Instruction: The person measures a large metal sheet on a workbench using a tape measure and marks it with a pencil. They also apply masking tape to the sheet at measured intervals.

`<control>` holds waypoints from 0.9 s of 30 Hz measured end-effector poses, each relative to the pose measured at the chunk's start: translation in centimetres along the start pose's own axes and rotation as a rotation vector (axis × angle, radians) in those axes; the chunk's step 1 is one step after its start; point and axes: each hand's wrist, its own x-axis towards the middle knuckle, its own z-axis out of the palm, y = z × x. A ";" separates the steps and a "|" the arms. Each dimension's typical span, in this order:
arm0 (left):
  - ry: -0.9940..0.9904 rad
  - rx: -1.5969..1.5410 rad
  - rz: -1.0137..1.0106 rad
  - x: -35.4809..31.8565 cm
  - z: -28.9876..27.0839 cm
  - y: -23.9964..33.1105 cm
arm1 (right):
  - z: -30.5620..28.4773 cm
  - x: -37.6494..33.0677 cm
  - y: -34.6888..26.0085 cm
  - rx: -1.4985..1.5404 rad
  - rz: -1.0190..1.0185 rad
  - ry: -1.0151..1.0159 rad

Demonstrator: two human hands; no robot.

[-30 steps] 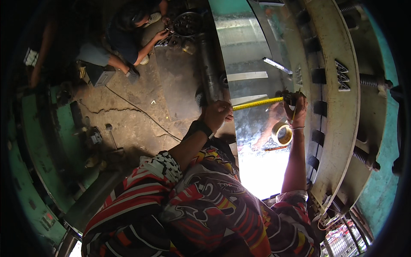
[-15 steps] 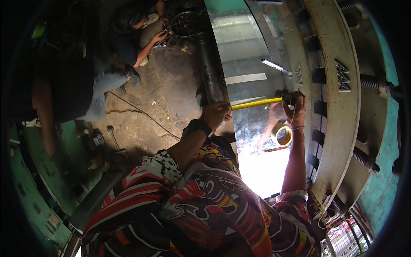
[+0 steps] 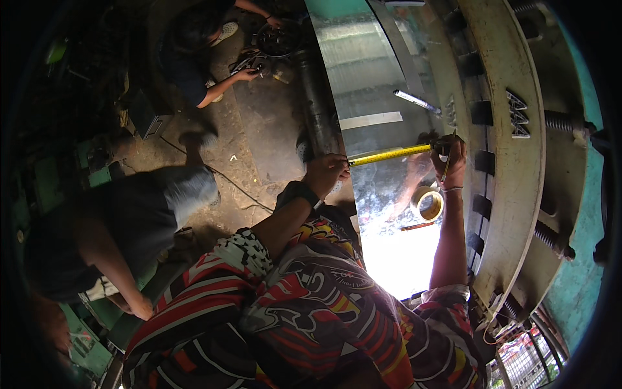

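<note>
Tape measure (image 3: 389,155), a thin yellow blade, is stretched across the shiny metal sheet (image 3: 369,84); the left hand (image 3: 326,174) pinches its near end at the sheet's edge, while the right hand (image 3: 450,162) presses the far end down and also grips a pencil (image 3: 446,170). Blade likely light, springy and prone to kinking, so best held at its ends, flat on the sheet. Just below the right fingers lies a yellowish roll of tape (image 3: 428,204); above them, a white marker (image 3: 418,102).
</note>
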 end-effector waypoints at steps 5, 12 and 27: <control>0.007 -0.117 -0.050 0.6 -0.1 -0.6 | 0.2 -0.1 0.2 -0.037 0.027 -0.042; 0.022 -0.144 -0.083 0.3 0.1 -0.2 | 0.4 0.2 -0.4 -0.114 0.069 -0.050; -0.008 -0.176 -0.076 0.7 -0.1 -1.2 | 0.3 0.2 -0.6 -0.070 0.138 -0.054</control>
